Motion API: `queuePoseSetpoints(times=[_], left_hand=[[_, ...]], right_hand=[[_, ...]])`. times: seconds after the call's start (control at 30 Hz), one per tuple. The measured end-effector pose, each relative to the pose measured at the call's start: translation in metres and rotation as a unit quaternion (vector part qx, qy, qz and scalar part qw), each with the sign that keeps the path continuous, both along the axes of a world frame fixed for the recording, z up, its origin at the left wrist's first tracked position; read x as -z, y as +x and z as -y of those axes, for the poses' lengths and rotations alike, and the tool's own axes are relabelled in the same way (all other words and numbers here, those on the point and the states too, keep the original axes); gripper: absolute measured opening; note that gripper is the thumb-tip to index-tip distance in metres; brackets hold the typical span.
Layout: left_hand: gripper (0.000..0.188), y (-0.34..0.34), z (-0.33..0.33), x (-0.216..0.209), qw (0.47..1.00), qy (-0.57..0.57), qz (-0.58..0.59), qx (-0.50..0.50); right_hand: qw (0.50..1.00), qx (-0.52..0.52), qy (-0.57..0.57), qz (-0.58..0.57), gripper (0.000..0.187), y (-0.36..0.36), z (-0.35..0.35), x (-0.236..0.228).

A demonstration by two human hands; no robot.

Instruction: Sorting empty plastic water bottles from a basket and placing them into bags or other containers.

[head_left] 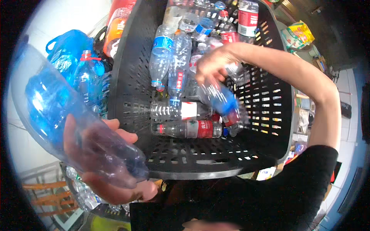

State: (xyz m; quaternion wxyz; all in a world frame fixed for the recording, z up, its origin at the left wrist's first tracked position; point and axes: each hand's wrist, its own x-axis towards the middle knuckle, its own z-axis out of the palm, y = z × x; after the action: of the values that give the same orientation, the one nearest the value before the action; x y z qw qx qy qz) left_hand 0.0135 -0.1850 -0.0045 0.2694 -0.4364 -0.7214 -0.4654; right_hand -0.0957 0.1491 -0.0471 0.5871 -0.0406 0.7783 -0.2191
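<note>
My left hand is wrapped round a large, clear, bluish plastic bottle, held tilted beside the left wall of a black slatted basket. Some of its fingers show through the bottle. Inside the basket, my right hand is closed on a clear plastic bottle with a blue band, both smeared by motion. Below that lie a bottle with a red label and a bottle with a white label. Left of the right hand are a blue-labelled bottle and a ribbed clear bottle.
More empty bottles fill the basket's far end, among them a red-and-white-labelled one. A blue plastic bag and a red-ringed bottle stand outside its left wall. At lower left, another container holds bottles, near a wooden chair.
</note>
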Motion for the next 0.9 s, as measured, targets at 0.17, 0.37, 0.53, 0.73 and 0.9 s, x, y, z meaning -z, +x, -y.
queuePoseSetpoints(times=[0.17,0.37,0.53,0.73,0.9], left_hand=[[0.122,-0.001,-0.012,-0.009,0.993,0.004,0.085,-0.081],[0.132,0.021,0.003,-0.016,0.970,-0.019,0.179,-0.161],[0.142,0.033,0.001,-0.026,0.937,-0.038,0.256,-0.235],[0.153,0.033,-0.009,-0.035,0.907,-0.013,0.319,-0.275],[0.127,0.023,-0.001,-0.052,0.935,-0.225,0.250,-0.110]], right_hand=[[0.907,-0.070,0.003,-0.416,0.031,-0.002,-0.043,-0.010],[0.880,-0.065,0.256,-0.395,0.106,-0.006,-0.062,0.053],[0.982,-0.051,0.083,-0.162,0.075,0.042,-0.029,-0.008],[0.972,-0.032,-0.212,0.092,0.073,0.104,-0.013,-0.011],[0.879,-0.097,0.152,-0.442,0.019,0.041,-0.064,0.026]])
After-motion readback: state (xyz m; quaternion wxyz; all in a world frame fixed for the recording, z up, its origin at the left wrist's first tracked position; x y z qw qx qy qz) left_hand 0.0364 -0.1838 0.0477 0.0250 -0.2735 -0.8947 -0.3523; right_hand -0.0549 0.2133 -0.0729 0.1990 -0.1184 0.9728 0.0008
